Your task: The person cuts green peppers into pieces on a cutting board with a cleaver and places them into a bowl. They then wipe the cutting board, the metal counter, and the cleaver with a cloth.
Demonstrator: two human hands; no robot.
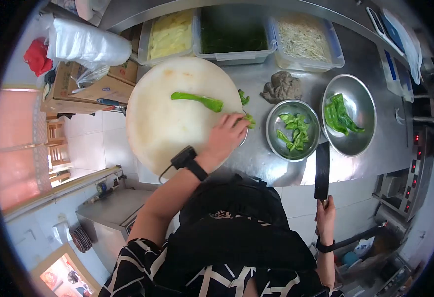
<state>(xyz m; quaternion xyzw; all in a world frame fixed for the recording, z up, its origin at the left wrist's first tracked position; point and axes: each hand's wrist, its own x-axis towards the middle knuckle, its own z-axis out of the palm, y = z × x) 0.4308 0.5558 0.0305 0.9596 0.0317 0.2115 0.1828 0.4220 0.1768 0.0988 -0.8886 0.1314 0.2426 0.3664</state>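
Observation:
My left hand is at the right edge of the round cutting board, its fingertips closed on a small green pepper piece. A long green pepper lies on the board above that hand. Another green scrap sits at the board's right edge. My right hand grips the handle of a cleaver, whose dark blade points up towards the counter's front edge. Cut pepper pieces fill part of the smaller metal bowl. Whole-looking green peppers rest in the larger metal bowl.
Along the back stand tubs of pale yellow slices, dark green strands and sprouts. A crumpled grey cloth lies behind the small bowl. Cardboard boxes and a plastic roll are at the left.

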